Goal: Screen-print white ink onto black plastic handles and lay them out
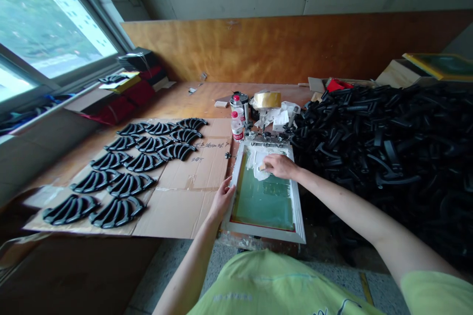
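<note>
Framed screen [264,201]: lying squarely in front of the torso at the near side of the bench [177,100], running its long axis straight away from the body and ending, on the far short side, at a metal clamp bar [266,139]. Meeting the left long rail [240,157] around its middle with the left hand [221,197], touching the outer edge with fingers set close together, but hiding their undersides, so not showing whether pinching the rail or merely resting against it. Reaching across the right long rail [297,206] with the right hand [280,165], curling the fingers tightly round a pale block [262,167], and holding it over the far half of the green mesh [258,214], amid smeared white paste [254,159]. Covering most of the block with the hand, hence not revealing which way its own length is running. Placing the right hand nearer the clamp end and the left nearer the body; leaving the mesh stretching from the block back toward the torso, judging this near-far line as the relation mattering most. Bordering a cardboard sheet [173,209] bearing black fan-shaped pieces [118,212] on the left, and a heap of black parts [388,142] on the right.
</note>
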Demonstrator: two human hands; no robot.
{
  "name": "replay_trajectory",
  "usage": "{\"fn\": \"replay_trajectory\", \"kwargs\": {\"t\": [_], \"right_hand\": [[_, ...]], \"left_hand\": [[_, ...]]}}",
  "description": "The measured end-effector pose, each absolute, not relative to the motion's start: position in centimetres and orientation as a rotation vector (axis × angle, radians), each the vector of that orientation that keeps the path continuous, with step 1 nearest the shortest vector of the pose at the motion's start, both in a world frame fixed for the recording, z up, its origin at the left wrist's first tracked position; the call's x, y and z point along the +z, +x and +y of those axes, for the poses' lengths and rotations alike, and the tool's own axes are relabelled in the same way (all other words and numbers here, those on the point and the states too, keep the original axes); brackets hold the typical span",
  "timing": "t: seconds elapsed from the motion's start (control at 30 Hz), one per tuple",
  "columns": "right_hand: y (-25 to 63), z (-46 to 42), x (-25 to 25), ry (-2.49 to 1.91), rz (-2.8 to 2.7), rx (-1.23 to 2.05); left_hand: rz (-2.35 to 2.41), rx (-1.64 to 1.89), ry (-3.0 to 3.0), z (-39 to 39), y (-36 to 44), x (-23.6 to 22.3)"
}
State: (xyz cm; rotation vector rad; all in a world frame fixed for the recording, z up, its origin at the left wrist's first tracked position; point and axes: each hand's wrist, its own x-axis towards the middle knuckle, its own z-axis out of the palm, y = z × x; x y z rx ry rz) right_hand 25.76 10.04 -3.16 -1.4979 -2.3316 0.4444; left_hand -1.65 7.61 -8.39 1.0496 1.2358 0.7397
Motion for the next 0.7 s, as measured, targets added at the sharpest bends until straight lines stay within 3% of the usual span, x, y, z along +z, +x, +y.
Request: {"fn": "replay_trajectory", "kwargs": {"t": [0.17, 0.3, 0.4, 0.47, 0.6, 0.7], "right_hand": [[27.4, 15.7, 0.2, -1.898, -1.984, 0.226], [33.1, 14.8, -0.1, -2.113, -1.632, 0.026], [35.7, 11.2, -3.0, -2.296, -1.456, 0.182], [34.9, 8.9, -5.4, -2.208, -1.632, 0.365], [29.8, 6.9, -8.1, -1.881, -2.096, 0.454], [26.9, 6.9, -8.2, -1.982, -2.101, 0.436]], "left_hand": [[1.190, 0.717, 1.054, 8.1, -2.5, -4.0], [1.120, 0.843, 1.080, 9.9, -1.8, 0.7], [0.955, 1.086, 1.109, 12.3, 0.3, 3.8], [0.887, 1.132, 1.094, 13.7, 1.8, 5.1], [0.963, 1.238, 0.972, 13.5, 3.7, 3.7], [1.023, 0.963, 0.895, 9.7, 4.1, -0.6]]}}
